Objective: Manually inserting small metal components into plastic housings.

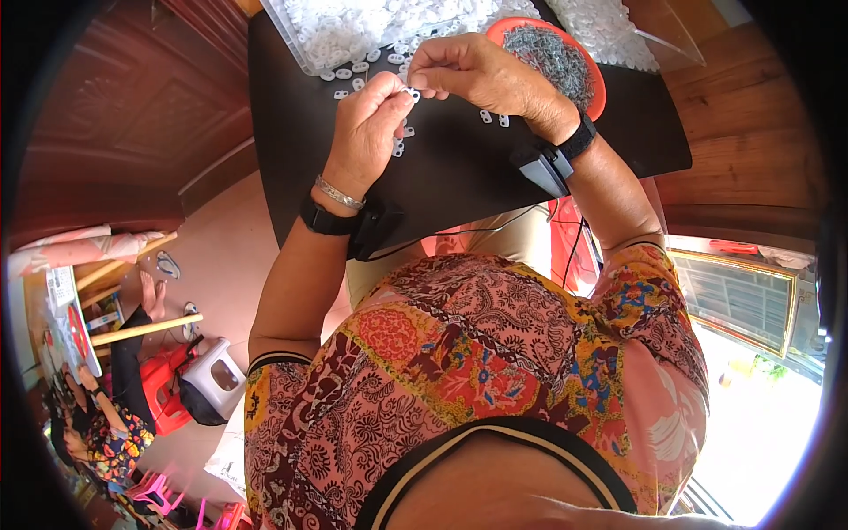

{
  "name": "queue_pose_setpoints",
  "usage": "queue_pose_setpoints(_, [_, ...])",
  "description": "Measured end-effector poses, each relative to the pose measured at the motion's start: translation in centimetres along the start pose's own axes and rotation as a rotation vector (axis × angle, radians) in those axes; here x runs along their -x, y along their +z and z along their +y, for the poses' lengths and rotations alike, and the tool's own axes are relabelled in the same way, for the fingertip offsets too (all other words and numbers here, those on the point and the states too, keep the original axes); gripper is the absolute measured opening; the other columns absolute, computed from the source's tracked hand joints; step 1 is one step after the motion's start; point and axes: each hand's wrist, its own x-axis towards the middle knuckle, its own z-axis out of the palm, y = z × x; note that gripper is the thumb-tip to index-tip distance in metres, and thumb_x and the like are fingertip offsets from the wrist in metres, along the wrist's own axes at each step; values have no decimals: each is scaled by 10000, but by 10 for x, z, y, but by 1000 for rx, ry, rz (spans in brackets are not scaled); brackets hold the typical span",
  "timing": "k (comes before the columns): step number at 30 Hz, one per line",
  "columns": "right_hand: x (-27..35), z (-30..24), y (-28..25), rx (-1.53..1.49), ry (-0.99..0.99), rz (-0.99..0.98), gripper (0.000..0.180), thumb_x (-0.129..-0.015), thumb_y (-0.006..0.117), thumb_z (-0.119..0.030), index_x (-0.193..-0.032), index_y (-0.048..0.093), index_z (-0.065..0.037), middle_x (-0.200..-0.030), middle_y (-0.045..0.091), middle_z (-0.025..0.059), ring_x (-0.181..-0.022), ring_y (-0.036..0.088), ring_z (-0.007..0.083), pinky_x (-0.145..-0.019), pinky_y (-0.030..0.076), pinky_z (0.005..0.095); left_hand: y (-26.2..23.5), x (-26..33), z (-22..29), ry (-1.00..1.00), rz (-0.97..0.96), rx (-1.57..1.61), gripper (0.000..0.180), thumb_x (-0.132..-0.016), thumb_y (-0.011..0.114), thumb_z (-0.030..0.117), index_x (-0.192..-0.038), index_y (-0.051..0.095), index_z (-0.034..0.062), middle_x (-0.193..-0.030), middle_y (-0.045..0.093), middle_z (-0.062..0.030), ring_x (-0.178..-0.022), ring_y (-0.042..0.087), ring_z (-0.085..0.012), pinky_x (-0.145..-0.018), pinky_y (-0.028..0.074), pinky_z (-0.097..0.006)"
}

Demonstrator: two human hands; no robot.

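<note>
Over the black table (pixel 459 177) my left hand (pixel 367 128) pinches a small white plastic piece with holes (pixel 413 94) between thumb and fingers. My right hand (pixel 481 78) comes up to that piece from the right, its thumb and fingertips pressed together. Whatever sits in those right fingertips is too small to make out. Several similar white pieces (pixel 343 74) lie scattered on the table around my hands. Beyond my right wrist stands an orange-red bowl (pixel 597 93) full of thin grey metal pins or screws.
A clear plastic bin (pixel 296 40) heaped with white pieces stands at the far side. More white pieces (pixel 609 34) fill a clear container at the far right. A wooden panel (pixel 751 124) borders the table's right. At left, another person (pixel 115 433) sits near red and white stools (pixel 212 380).
</note>
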Motion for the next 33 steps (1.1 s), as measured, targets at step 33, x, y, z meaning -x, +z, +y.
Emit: queue_pose_setpoints(33, [-33, 21, 11, 421, -68, 109, 176, -939, 554, -128, -1004, 622, 20, -791, 612, 8, -713, 549, 101, -655, 456, 240, -35, -21, -16, 65, 446, 346, 123, -864, 530, 120, -795, 553, 21, -595, 513, -15, -486, 510, -127, -474, 373, -235])
